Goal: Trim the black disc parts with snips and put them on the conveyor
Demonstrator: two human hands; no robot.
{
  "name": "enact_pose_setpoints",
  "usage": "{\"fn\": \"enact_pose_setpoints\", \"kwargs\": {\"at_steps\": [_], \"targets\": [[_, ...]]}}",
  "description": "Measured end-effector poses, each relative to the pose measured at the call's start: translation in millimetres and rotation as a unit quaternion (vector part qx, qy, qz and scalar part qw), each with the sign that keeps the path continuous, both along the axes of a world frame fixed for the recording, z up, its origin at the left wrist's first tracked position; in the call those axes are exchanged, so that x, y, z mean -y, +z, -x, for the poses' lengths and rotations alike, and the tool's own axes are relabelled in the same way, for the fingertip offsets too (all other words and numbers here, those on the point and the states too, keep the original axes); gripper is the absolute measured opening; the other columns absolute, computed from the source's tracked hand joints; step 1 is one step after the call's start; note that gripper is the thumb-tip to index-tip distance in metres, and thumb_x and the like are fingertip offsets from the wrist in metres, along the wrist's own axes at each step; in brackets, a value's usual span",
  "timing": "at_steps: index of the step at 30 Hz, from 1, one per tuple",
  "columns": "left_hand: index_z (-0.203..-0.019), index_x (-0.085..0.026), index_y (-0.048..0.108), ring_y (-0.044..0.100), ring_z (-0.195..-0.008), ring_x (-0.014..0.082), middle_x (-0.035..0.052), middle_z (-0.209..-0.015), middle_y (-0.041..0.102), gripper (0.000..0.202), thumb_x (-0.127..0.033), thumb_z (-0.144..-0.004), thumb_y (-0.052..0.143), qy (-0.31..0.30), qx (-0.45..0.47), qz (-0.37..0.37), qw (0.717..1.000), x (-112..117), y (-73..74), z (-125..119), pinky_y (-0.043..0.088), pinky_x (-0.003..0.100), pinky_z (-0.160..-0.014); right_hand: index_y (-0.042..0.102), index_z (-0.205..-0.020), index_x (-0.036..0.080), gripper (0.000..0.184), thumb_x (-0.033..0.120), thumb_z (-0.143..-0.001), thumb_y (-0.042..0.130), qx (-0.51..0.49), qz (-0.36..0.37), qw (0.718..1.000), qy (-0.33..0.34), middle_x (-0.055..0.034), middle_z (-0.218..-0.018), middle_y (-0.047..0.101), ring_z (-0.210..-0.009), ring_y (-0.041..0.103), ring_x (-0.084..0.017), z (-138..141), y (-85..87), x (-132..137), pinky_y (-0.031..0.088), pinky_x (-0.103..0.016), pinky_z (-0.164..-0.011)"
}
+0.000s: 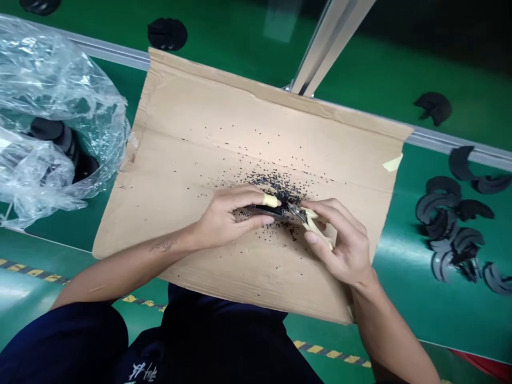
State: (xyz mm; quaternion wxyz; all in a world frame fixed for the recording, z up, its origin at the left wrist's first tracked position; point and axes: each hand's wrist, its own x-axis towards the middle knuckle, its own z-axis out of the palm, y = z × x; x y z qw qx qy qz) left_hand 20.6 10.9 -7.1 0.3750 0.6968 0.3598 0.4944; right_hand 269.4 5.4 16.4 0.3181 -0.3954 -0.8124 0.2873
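Between the thumb and fingers of my left hand [236,213] is a black curved plastic part [260,210], partly hidden by the fingers. A strip of yellow tape wraps one finger of that hand. My right hand [342,234] is closed around cutting pliers [316,226] with pale yellow handles. Their metal jaws meet the right end of the part. Under both hands lies a cardboard sheet [192,181], and many tiny black scraps [280,184] are scattered over it, thickest just beyond the fingers.
At right, several black curved parts [444,194] lie loosely on the green surface. A clear plastic bag [96,85] with black parts [56,133] is at left. Beyond the cardboard are a metal rail [436,140], an upright post [328,48] and another black part [167,34].
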Motion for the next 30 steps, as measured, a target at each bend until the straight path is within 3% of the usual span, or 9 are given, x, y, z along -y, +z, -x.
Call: {"fn": "enact_pose_setpoints", "kwargs": {"at_steps": [10, 15, 23, 30], "targets": [[-0.109, -0.018, 0.079, 0.074, -0.086, 0.0151, 0.0080, -0.093, 0.080, 0.023, -0.025, -0.087, 0.082, -0.028, 0.001, 0.030, 0.999, 2, -0.2, -3, 0.062, 0.027, -0.079, 0.059, -0.140, 0.024, 0.056, 0.025, -0.087, 0.078, 0.035, -0.100, 0.994, 0.007, -0.0137, -0.113, 0.075, -0.092, 0.073, -0.027, -11, -7.8, 2, 0.061, -0.041, -0.072], [-0.107, -0.018, 0.080, 0.074, -0.083, 0.0154, 0.0082, -0.091, 0.081, 0.023, -0.028, -0.086, 0.083, -0.035, -0.003, 0.040, 0.999, 1, -1.2, -3, 0.061, 0.027, -0.076, 0.059, -0.141, 0.031, 0.057, 0.025, -0.088, 0.079, 0.039, -0.093, 0.995, 0.004, -0.0110, -0.117, 0.076, -0.092, 0.074, -0.026, -15, -10.6, 3, 0.061, -0.041, -0.069], [-0.105, -0.019, 0.081, 0.074, -0.077, 0.0144, 0.0076, -0.089, 0.081, 0.023, -0.031, -0.085, 0.083, -0.046, 0.025, 0.046, 0.998, 2, -3.1, -4, 0.061, 0.025, -0.070, 0.063, -0.139, 0.027, 0.059, 0.020, -0.084, 0.083, 0.043, -0.113, 0.993, 0.007, -0.0111, -0.113, 0.078, -0.085, 0.074, -0.026, -14, -5.4, 5, 0.062, -0.041, -0.067], [-0.105, -0.018, 0.079, 0.074, -0.085, 0.0143, 0.0069, -0.092, 0.080, 0.022, -0.028, -0.086, 0.083, -0.036, 0.019, 0.056, 0.998, 4, 1.6, -4, 0.061, 0.026, -0.078, 0.066, -0.133, 0.029, 0.047, 0.020, -0.089, 0.077, -0.010, -0.060, 0.998, -0.026, -0.0077, -0.108, 0.078, -0.086, 0.075, -0.023, -9, -8.9, 5, 0.061, -0.037, -0.067]]}}
